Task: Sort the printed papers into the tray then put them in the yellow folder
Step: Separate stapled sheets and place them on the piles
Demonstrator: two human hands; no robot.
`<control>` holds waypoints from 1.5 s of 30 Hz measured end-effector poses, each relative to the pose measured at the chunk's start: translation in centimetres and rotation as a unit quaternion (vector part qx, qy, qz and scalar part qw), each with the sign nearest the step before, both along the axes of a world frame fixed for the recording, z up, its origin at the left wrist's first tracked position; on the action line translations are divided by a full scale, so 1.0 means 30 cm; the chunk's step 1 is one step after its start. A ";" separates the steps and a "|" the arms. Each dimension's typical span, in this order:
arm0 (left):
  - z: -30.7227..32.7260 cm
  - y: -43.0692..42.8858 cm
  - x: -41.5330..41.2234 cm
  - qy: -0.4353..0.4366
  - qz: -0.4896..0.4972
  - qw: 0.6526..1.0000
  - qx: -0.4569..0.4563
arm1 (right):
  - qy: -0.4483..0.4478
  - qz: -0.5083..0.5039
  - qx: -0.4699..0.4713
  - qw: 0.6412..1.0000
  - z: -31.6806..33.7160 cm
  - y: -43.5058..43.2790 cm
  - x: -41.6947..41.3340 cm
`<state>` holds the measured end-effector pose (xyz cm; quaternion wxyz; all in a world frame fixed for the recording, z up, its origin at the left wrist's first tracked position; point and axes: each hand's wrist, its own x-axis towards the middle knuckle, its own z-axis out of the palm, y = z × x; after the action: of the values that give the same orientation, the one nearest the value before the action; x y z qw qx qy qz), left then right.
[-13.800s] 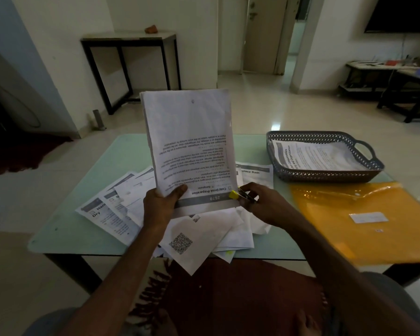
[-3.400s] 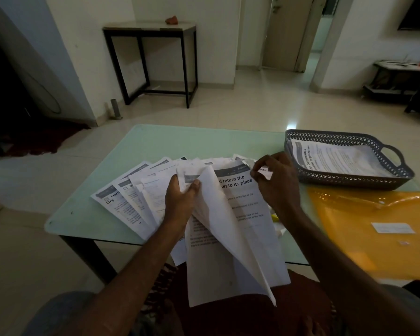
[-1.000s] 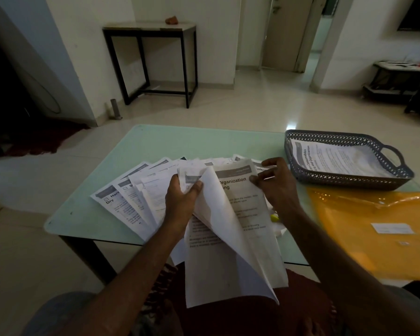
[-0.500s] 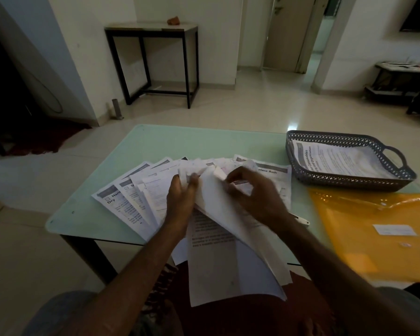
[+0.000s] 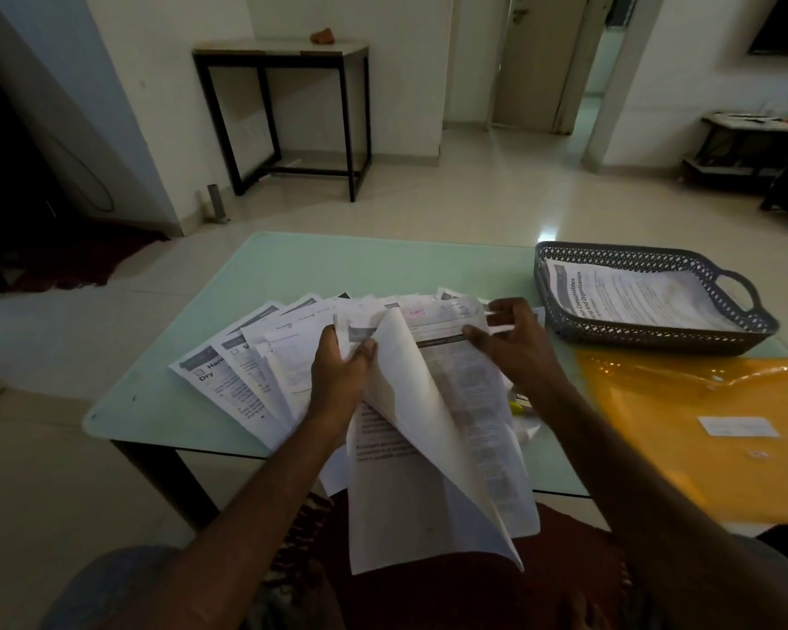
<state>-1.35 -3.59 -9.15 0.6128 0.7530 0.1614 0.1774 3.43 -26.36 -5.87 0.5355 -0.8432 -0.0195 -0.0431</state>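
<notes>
Several printed papers (image 5: pixel 246 379) lie fanned out on the pale green glass table (image 5: pixel 360 266). My left hand (image 5: pixel 337 370) pinches the top left corner of a stack of sheets (image 5: pixel 428 470) that hangs over the near table edge, with one sheet curled back. My right hand (image 5: pixel 510 343) grips the top right edge of a printed sheet in that stack. A grey lattice tray (image 5: pixel 647 334) at the right holds printed papers. The yellow folder (image 5: pixel 701 425) lies flat just in front of the tray.
A small yellow object (image 5: pixel 517 406) lies on the table under my right forearm. A black-framed side table (image 5: pixel 283 106) stands against the far wall. A low table (image 5: pixel 756 147) is at the far right. Red cloth covers my lap.
My right hand has moved from the stack's middle back to its top right edge, and a different printed sheet now shows on top. My left hand keeps its hold.
</notes>
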 end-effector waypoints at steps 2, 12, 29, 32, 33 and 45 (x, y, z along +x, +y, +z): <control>-0.004 -0.004 -0.001 0.008 -0.010 1.000 -0.005 | 0.031 0.001 0.039 0.999 -0.007 0.000 0.004; -0.001 -0.034 -0.024 -0.036 -0.043 0.998 0.029 | -0.044 0.051 0.028 0.997 -0.034 0.085 -0.027; 0.028 0.028 0.016 0.076 -0.043 0.996 0.023 | -0.007 0.010 -0.012 1.000 0.008 -0.018 0.016; 0.031 0.028 0.019 0.087 -0.036 0.995 0.030 | 0.006 -0.005 0.007 1.000 0.020 -0.039 0.025; 0.030 0.029 0.019 0.092 -0.034 0.995 0.030 | 0.007 -0.012 0.010 1.000 0.022 -0.042 0.028; 0.014 0.022 0.018 0.062 -0.048 0.997 -0.014 | -0.240 -0.042 -0.202 0.949 0.010 -0.005 0.022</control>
<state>-0.81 -2.93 -8.73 0.6196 0.7610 0.1654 0.0984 4.09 -26.50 -5.56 0.3311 -0.8986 -0.1200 -0.2618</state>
